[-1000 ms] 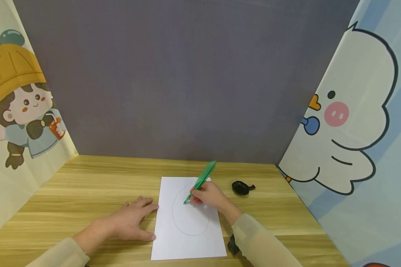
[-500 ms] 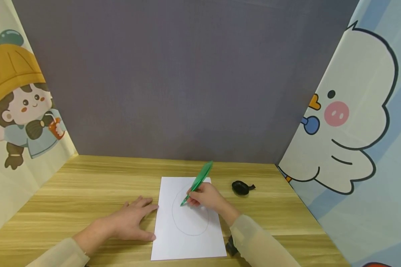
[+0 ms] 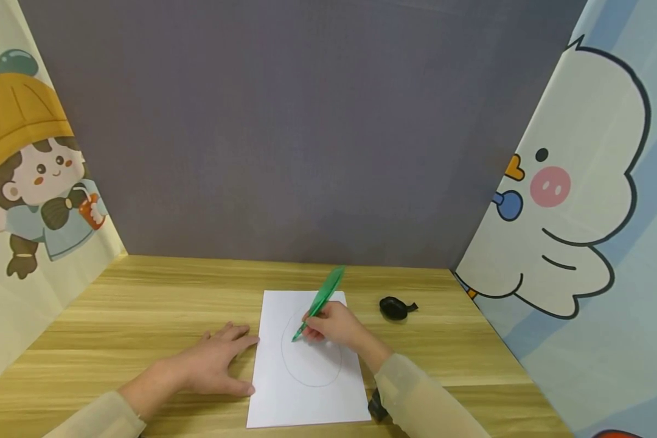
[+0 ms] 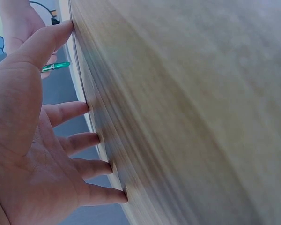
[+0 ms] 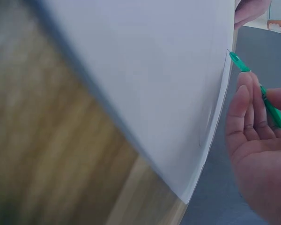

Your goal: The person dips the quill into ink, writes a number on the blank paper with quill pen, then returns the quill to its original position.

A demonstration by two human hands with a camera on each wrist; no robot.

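Note:
A sheet of white paper [image 3: 306, 409] lies on the wooden table, with a thin oval outline drawn on it. My right hand [image 3: 336, 325] pinches a green feather-shaped pen [image 3: 325, 294] between thumb and fingers, its tip down at the paper inside the oval's left part. In the right wrist view the pen [image 5: 240, 62] slants with its fine tip at the paper's surface. My left hand [image 3: 210, 364] rests spread on the table, thumb and forefinger touching the sheet's left edge. The left wrist view has the left hand's fingertips [image 4: 94, 138] on the tabletop.
A small black rounded object with a short tail [image 3: 394, 308] lies right of the paper. Another black thing [image 3: 378, 406] shows partly beneath the right sleeve. A dark grey panel [image 3: 290, 134] stands at the table's back, with cartoon-printed sheets at both sides.
My right hand and the pen have shifted slightly left and toward me inside the oval. My left hand and the paper have stayed in place.

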